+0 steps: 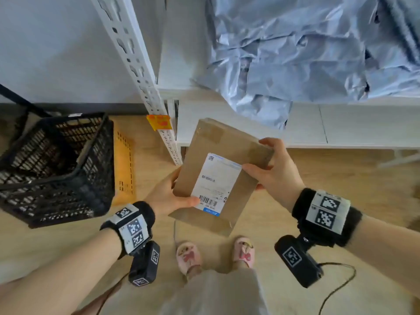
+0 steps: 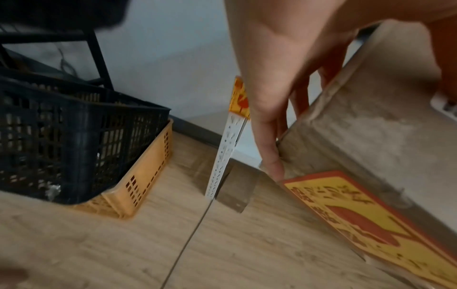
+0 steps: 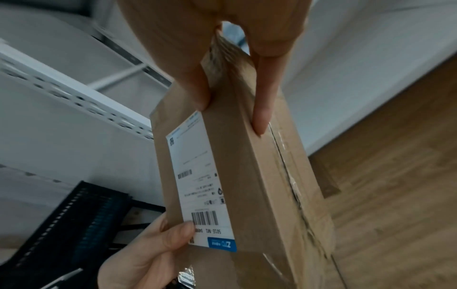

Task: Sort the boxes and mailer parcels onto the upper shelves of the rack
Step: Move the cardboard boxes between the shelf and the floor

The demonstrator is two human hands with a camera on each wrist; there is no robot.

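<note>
A flat brown cardboard box [image 1: 218, 169] with a white shipping label [image 1: 216, 183] hangs in front of the rack, held by both hands. My left hand [image 1: 172, 196] grips its near left corner, thumb on the label. My right hand [image 1: 272, 169] grips the right edge, thumb on top. In the right wrist view the box [image 3: 247, 176] is pinched between thumb and fingers [image 3: 262, 117]. The left wrist view shows fingers [image 2: 269, 136] under the box [image 2: 371, 127], which carries a yellow and red sticker [image 2: 358, 221]. Grey-blue mailer parcels [image 1: 306, 48] are piled on a white shelf [image 1: 181, 92] above.
A black mesh crate [image 1: 56, 164] sits inside an orange crate [image 1: 123, 164] on the wood floor at the left. The rack's white perforated post [image 1: 136, 64] carries an orange tag [image 1: 159, 121]. A lower white shelf [image 1: 341, 123] lies behind the box. My slippered feet [image 1: 188, 255] stand below.
</note>
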